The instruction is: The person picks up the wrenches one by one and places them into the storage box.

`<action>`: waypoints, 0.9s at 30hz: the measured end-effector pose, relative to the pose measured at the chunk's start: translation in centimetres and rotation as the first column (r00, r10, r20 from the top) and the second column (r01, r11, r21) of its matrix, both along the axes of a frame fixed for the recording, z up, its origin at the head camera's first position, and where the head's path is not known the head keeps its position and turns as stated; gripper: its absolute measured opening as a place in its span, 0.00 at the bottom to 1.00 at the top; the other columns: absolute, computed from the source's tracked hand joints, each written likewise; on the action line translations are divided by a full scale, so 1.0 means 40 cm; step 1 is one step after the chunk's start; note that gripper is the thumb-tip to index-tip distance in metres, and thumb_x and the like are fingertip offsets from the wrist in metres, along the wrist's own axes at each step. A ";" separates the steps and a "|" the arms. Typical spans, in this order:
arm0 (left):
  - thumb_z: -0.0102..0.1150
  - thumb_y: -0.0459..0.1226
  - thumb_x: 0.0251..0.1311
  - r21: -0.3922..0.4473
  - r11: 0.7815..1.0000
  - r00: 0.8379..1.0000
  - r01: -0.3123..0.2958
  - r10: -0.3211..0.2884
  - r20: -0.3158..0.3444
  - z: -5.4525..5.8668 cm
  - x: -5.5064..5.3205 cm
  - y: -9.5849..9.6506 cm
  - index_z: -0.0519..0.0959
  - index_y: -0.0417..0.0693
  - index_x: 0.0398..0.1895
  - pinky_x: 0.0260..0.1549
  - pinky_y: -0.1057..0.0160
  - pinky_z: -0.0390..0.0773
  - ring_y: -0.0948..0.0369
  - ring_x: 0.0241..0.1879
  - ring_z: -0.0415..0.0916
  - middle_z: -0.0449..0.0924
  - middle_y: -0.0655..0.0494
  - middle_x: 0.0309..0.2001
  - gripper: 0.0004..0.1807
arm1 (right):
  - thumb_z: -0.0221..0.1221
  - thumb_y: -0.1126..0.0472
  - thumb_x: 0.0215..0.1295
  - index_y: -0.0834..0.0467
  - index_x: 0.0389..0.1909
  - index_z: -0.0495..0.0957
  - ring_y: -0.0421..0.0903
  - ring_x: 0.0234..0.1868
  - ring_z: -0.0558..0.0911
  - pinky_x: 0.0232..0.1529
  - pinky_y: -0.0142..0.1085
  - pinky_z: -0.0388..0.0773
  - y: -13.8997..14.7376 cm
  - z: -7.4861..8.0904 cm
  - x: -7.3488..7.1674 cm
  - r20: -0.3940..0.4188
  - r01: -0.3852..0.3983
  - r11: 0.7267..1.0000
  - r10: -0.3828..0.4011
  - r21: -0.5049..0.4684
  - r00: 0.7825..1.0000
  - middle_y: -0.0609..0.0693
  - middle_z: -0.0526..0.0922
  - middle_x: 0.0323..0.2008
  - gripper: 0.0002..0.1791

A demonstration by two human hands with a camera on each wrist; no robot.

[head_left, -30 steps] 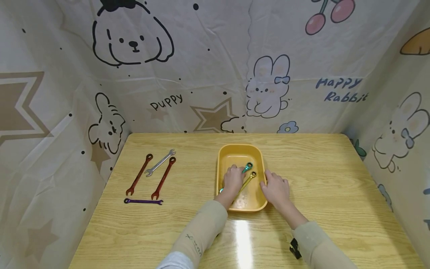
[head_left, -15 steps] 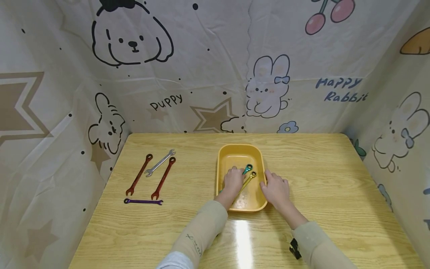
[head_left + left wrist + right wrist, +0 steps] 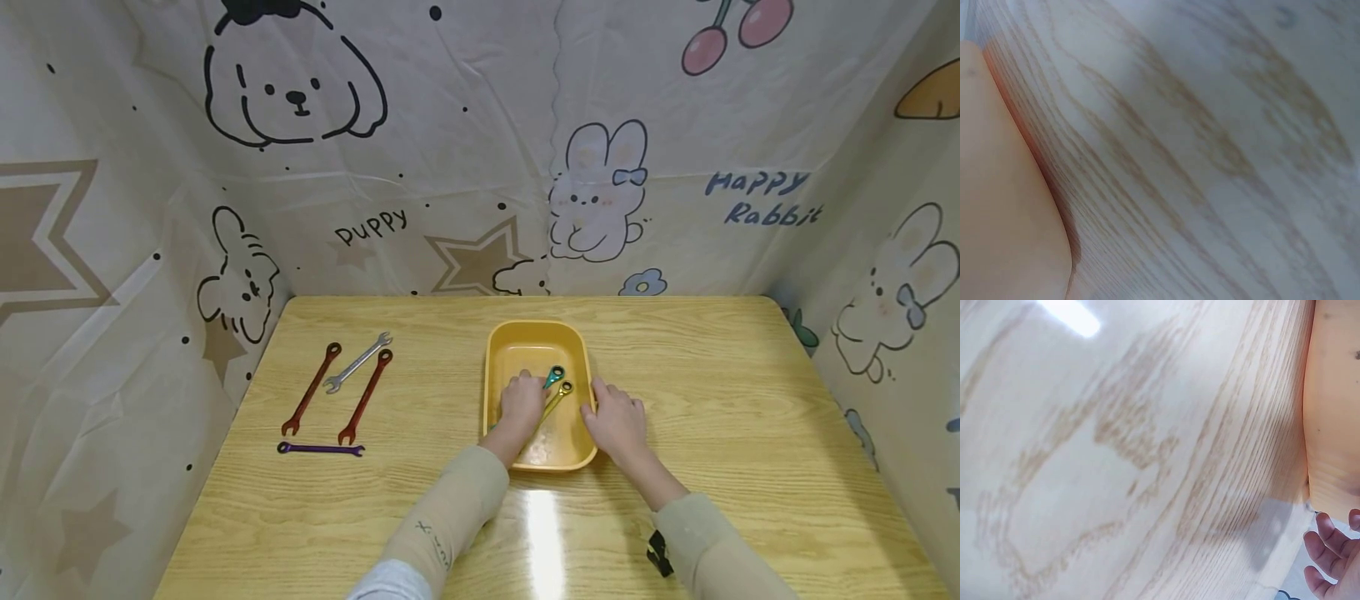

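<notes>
In the head view, a yellow plastic tray (image 3: 540, 331) stands on the wooden table. My left hand (image 3: 522, 403) reaches into it and grips a teal ratchet wrench (image 3: 555, 374). The hand covers the wrench's middle, and its ring end shows past the fingers. Beside it lies a gold wrench (image 3: 558, 398), partly hidden by the hand. My right hand (image 3: 617, 419) holds the tray's right rim, thumb at the edge. In the right wrist view, bent fingers of the right hand (image 3: 1332, 553) show near the tray's outer wall (image 3: 1335, 412). The left wrist view shows only tray wall (image 3: 1010, 187) and table.
To the left on the table (image 3: 435, 500) lie two red wrenches (image 3: 311, 390), a silver open-end wrench (image 3: 358, 363) and a purple wrench (image 3: 321, 450). Printed cloth (image 3: 465, 183) encloses the back and sides. A black strap piece (image 3: 658, 554) sits by the right sleeve.
The teal wrench has shifted very slightly under my left hand, and its near end is now less visible. Both hands and the tray stay almost in place.
</notes>
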State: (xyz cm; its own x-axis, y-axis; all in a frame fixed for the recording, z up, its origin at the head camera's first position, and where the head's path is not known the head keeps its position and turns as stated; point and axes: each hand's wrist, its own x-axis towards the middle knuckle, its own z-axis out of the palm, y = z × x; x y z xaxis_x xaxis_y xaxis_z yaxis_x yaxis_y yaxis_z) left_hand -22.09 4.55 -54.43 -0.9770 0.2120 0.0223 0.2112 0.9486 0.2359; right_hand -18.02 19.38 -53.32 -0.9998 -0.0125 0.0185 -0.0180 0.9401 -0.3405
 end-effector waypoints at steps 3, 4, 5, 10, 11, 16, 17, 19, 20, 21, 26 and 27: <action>0.56 0.47 0.59 -0.025 1.000 1.000 0.010 -0.010 -0.005 0.002 0.002 0.002 0.82 0.53 0.40 0.21 0.63 0.76 0.57 0.30 0.75 0.76 0.52 0.31 0.13 | 0.51 0.55 0.59 0.59 0.43 0.69 0.58 0.38 0.77 0.41 0.53 0.66 0.001 0.000 -0.001 -0.004 -0.004 1.000 0.004 -0.002 1.000 0.58 0.78 0.33 0.14; 0.55 0.47 0.59 -0.033 0.999 1.000 0.012 -0.013 -0.007 0.002 0.002 0.002 0.82 0.53 0.39 0.21 0.63 0.76 0.57 0.30 0.75 0.76 0.52 0.31 0.12 | 0.51 0.55 0.59 0.59 0.43 0.69 0.58 0.37 0.77 0.41 0.53 0.66 0.001 0.000 -0.001 -0.004 -0.005 1.000 0.005 -0.002 1.000 0.58 0.78 0.32 0.14; 0.55 0.47 0.59 -0.042 0.999 1.000 0.013 -0.014 -0.012 0.003 0.003 0.003 0.82 0.52 0.38 0.21 0.63 0.76 0.57 0.30 0.75 0.75 0.52 0.31 0.12 | 0.51 0.55 0.59 0.59 0.43 0.69 0.58 0.37 0.77 0.41 0.53 0.66 0.000 0.001 0.000 -0.004 -0.006 1.000 0.006 -0.003 1.000 0.58 0.77 0.32 0.14; 0.55 0.47 0.59 -0.068 0.998 1.000 0.011 -0.012 -0.015 0.004 0.007 0.005 0.82 0.50 0.36 0.20 0.64 0.76 0.57 0.29 0.75 0.75 0.53 0.31 0.13 | 0.51 0.55 0.60 0.59 0.45 0.69 0.58 0.38 0.77 0.42 0.53 0.66 0.000 0.003 0.000 0.010 -0.002 1.000 0.002 -0.006 1.000 0.58 0.77 0.33 0.15; 0.55 0.47 0.59 -0.070 0.997 1.000 0.012 -0.013 -0.010 0.004 0.008 0.005 0.82 0.50 0.36 0.20 0.64 0.76 0.58 0.29 0.74 0.75 0.53 0.31 0.13 | 0.51 0.55 0.60 0.59 0.45 0.69 0.58 0.38 0.77 0.42 0.54 0.66 0.000 0.004 0.001 0.012 -0.003 1.000 0.003 -0.007 1.000 0.59 0.77 0.33 0.15; 0.53 0.47 0.61 -0.074 0.997 0.999 0.023 -0.022 0.023 0.003 0.008 0.006 0.82 0.50 0.39 0.21 0.65 0.75 0.58 0.30 0.74 0.74 0.53 0.32 0.14 | 0.51 0.56 0.60 0.60 0.44 0.69 0.59 0.37 0.77 0.42 0.54 0.66 0.000 0.006 0.003 0.000 -0.005 1.000 0.005 -0.014 1.000 0.58 0.77 0.32 0.15; 0.53 0.47 0.61 -0.076 0.997 0.999 0.025 -0.023 0.027 0.002 0.007 0.006 0.82 0.50 0.40 0.21 0.65 0.75 0.58 0.30 0.74 0.74 0.53 0.32 0.14 | 0.52 0.56 0.59 0.60 0.44 0.69 0.59 0.37 0.77 0.42 0.54 0.66 0.000 0.006 0.004 -0.004 -0.004 1.000 0.004 -0.015 1.000 0.58 0.77 0.32 0.15; 0.53 0.47 0.61 -0.079 0.996 0.999 0.028 -0.026 0.029 0.001 0.007 0.007 0.82 0.50 0.40 0.21 0.65 0.75 0.58 0.30 0.74 0.74 0.54 0.33 0.13 | 0.52 0.56 0.59 0.60 0.44 0.69 0.59 0.36 0.77 0.41 0.54 0.66 0.000 0.005 0.004 -0.016 -0.005 1.000 0.004 -0.014 1.000 0.58 0.77 0.31 0.15; 0.53 0.47 0.61 -0.079 0.996 0.999 0.028 -0.025 0.029 0.000 0.007 0.007 0.82 0.50 0.39 0.21 0.65 0.75 0.59 0.30 0.74 0.74 0.54 0.32 0.13 | 0.52 0.56 0.59 0.60 0.43 0.69 0.58 0.35 0.77 0.41 0.54 0.66 0.000 0.004 0.004 -0.020 -0.005 1.000 0.005 -0.015 1.000 0.58 0.77 0.31 0.15; 0.53 0.46 0.61 -0.081 0.996 0.999 0.028 -0.026 0.029 -0.001 0.006 0.007 0.82 0.50 0.39 0.21 0.65 0.75 0.59 0.29 0.74 0.74 0.54 0.32 0.13 | 0.52 0.56 0.59 0.59 0.43 0.70 0.58 0.35 0.77 0.41 0.54 0.67 0.000 0.004 0.004 -0.023 -0.005 1.000 0.005 -0.017 1.000 0.58 0.77 0.31 0.14; 0.53 0.46 0.61 -0.083 0.996 0.999 0.028 -0.026 0.026 -0.002 0.006 0.007 0.82 0.50 0.40 0.20 0.65 0.75 0.59 0.29 0.73 0.74 0.54 0.31 0.13 | 0.52 0.56 0.59 0.59 0.42 0.70 0.58 0.35 0.77 0.41 0.54 0.67 -0.002 0.004 0.004 -0.019 -0.003 1.000 0.003 -0.023 1.000 0.57 0.77 0.30 0.14; 0.52 0.45 0.62 -0.085 0.996 0.999 0.029 -0.027 0.027 -0.003 0.006 0.007 0.82 0.50 0.40 0.20 0.65 0.75 0.59 0.29 0.73 0.74 0.54 0.31 0.13 | 0.52 0.56 0.59 0.59 0.42 0.69 0.58 0.35 0.77 0.41 0.54 0.67 -0.002 0.005 0.004 -0.015 -0.002 1.000 0.002 -0.023 1.000 0.57 0.77 0.30 0.14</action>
